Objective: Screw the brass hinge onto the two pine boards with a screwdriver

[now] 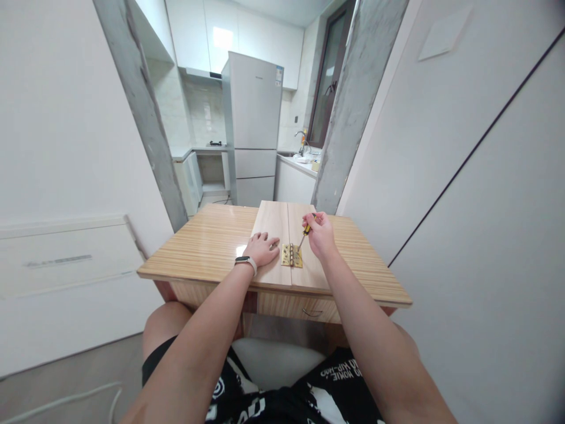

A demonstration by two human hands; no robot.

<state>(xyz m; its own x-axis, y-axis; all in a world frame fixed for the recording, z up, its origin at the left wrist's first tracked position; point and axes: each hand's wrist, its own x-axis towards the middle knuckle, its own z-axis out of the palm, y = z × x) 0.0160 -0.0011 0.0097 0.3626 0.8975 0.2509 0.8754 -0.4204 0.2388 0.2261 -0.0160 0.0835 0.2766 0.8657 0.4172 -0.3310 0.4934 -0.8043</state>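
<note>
Two pale wooden boards lie side by side on the table, the left board and the right board, with a seam between them. A brass-coloured hinge lies opened flat across that seam near the front edge. My right hand grips a yellow and black screwdriver, tilted, with its tip down at the hinge's right leaf. Whether the tip sits in a screw is too small to tell. My left hand rests flat on the left board, fingers spread, just left of the hinge.
The wood-grained table has a drawer handle at its front. Behind stand a fridge and a kitchen counter with a faucet. White walls rise on both sides. A white cable lies on the floor at left.
</note>
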